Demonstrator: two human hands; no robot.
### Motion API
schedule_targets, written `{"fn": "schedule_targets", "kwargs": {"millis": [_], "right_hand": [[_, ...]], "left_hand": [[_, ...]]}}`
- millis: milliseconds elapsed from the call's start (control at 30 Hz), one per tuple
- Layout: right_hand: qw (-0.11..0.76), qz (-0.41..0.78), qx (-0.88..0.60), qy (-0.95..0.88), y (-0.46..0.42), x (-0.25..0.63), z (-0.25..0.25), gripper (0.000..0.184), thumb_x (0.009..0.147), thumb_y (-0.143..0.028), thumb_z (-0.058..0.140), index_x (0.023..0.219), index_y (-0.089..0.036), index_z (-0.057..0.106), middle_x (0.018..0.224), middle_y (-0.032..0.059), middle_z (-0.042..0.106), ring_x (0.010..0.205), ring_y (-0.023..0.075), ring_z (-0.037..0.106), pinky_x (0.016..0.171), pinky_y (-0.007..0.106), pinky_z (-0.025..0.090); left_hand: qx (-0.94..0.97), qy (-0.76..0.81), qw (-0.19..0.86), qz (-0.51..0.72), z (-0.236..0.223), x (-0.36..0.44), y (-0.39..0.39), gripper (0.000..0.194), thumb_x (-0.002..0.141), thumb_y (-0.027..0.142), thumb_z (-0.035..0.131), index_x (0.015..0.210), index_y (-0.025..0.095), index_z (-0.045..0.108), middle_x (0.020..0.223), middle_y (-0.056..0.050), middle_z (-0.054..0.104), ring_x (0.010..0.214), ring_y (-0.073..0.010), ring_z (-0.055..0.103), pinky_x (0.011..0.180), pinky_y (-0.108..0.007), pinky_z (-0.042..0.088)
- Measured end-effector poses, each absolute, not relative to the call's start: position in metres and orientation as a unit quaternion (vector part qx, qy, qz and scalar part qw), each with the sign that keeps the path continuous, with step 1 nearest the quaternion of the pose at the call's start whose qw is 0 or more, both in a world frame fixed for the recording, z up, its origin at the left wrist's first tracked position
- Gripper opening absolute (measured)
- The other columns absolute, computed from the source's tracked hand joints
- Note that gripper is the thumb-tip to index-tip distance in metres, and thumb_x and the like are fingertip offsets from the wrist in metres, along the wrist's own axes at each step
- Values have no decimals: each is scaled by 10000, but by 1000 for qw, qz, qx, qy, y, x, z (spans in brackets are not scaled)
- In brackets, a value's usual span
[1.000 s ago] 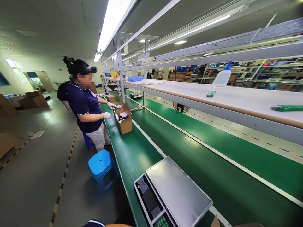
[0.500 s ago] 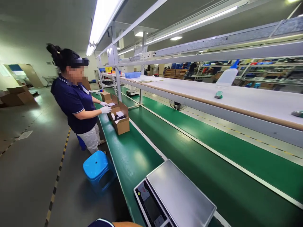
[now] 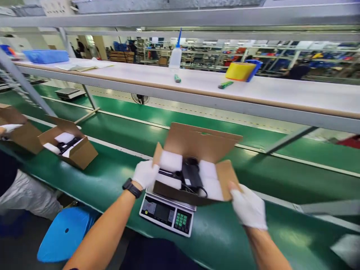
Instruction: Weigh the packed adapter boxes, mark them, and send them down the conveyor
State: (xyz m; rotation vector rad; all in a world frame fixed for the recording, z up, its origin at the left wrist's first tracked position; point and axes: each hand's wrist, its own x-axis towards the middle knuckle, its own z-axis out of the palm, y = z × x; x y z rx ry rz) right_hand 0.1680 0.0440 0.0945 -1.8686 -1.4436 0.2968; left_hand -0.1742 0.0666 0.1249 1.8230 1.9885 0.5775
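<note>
Where the green conveyor belt [image 3: 118,167] carries a digital weighing scale [image 3: 165,213], an open cardboard box [image 3: 197,144] sits on it, held at its sides by the gloved left hand [image 3: 145,174] and right hand [image 3: 249,207]; inside, white foam [image 3: 170,161] surrounds a black power adapter [image 3: 192,174].

wht gloves [image 3: 145,174], brn cardbd box [image 3: 197,144], wht foam [image 3: 170,161], blk adapter [image 3: 192,173], grn belt [image 3: 281,240], blue stool [image 3: 66,234]

green conveyor bench [image 3: 112,176] beneath a digital weighing scale [image 3: 166,213] and an open cardboard box [image 3: 70,148]; above, white shelf [image 3: 295,92] lined with a blue plastic tray [image 3: 46,56], loose papers [image 3: 84,65], a squeeze bottle [image 3: 176,56], two small green items [image 3: 225,84] and a yellow-filled blue bin [image 3: 242,71].
</note>
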Motion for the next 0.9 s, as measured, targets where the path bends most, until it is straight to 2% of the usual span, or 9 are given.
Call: {"fn": "schedule_targets", "kwargs": {"millis": [133,233,333,400,467,533,600,733,900], "right_hand": [[374,157,-728,-553,52,121,92,531,806,-695,417,675,-207,578,632,77,626,608,211,556,563,320,411],[471,286,-654,-518,50,119,83,593,785,-756,506,872,-184,633,775,82,675,668,214,612,624,340,492],[572,388,-606,-394,40,136,49,670,768,-761,561,1061,-159,603,929,119,700,721,225,664,671,382,559],[529,371,-677,-352,30,147,12,598,796,-704,553,1023,-154,608,921,131,706,760,239,683,718,402,570],[398,313,-782,-364,13,151,-30,456,827,-596,537,930,-164,638,906,139,710,871,276,692,811,427,556],[284,262,-842,-377,-14,145,-71,320,820,-475,552,858,-177,664,915,151,713,992,322,674,917,463,515],[264,252,-847,-387,-49,133,-109,263,798,-386,559,877,-170,687,959,168,713,1049,340,658,982,472,490],[275,177,-796,-510,-107,111,-167,365,823,-329,469,1001,-127,715,1206,199,651,1225,327,571,1106,444,431],[236,162,-796,-533,-90,117,-179,437,871,-303,389,1089,-103,711,1199,188,654,1191,307,588,1069,428,455]], "left_hand": [[600,722,225,261,109,-221,68,486,932,498,356,642,171,570,704,-112,662,708,-242,612,588,-316,367],[490,642,418,416,88,-246,62,657,924,688,262,792,153,620,776,-136,694,751,-269,658,649,-347,497],[299,575,574,502,41,-269,55,757,947,690,144,1064,95,597,1040,-199,707,890,-279,703,785,-404,565],[246,645,551,468,-5,-280,43,650,979,596,199,1083,82,583,1116,-223,688,958,-265,700,862,-395,557],[292,739,502,341,-51,-287,23,550,991,472,205,1011,110,619,1089,-195,706,1015,-247,689,930,-371,531],[320,765,486,276,-85,-290,-3,439,942,455,358,890,142,662,962,-177,729,1008,-328,677,1000,-476,474],[347,780,463,237,-106,-292,-28,396,884,514,452,832,199,686,906,-147,734,1027,-402,646,1021,-575,412],[405,790,421,185,-120,-295,-52,433,790,631,488,745,254,695,845,-147,729,930,-450,654,916,-634,447],[429,775,414,210,-127,-298,-43,500,653,756,549,607,270,655,673,-135,695,723,-457,657,800,-693,473]]}}
